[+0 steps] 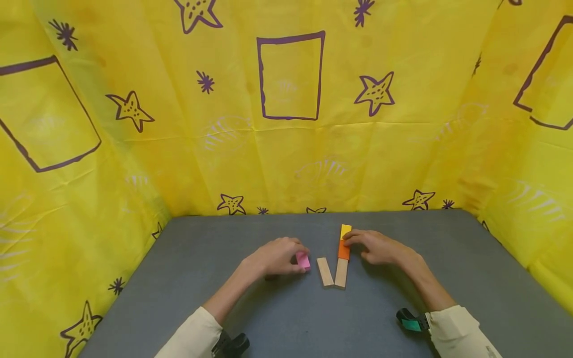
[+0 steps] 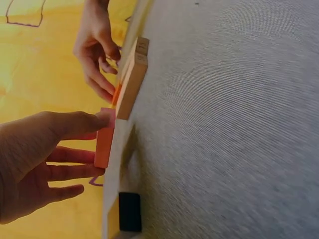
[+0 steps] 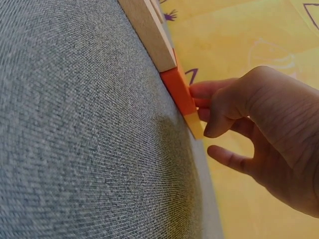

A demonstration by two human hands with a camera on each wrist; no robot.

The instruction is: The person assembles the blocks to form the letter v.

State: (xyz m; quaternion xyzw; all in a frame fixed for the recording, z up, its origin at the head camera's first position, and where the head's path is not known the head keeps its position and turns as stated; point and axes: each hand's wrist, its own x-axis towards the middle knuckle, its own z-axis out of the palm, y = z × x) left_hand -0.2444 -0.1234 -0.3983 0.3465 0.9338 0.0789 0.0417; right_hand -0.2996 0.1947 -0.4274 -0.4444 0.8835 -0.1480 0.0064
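Observation:
My left hand pinches a pink block between thumb and fingers; the left wrist view shows the block lifted above the table. My right hand has its fingertips on the orange block, near its joint with the yellow block. In the right wrist view the thumb stands apart from the blocks. Orange and yellow lie end to end, in line with a plain wooden block. A second wooden block slants beside it, their near ends meeting in a V.
A black-ended block lies on the grey table by the left hand, mostly hidden by that arm in the head view. Yellow patterned cloth hangs along the back and both sides.

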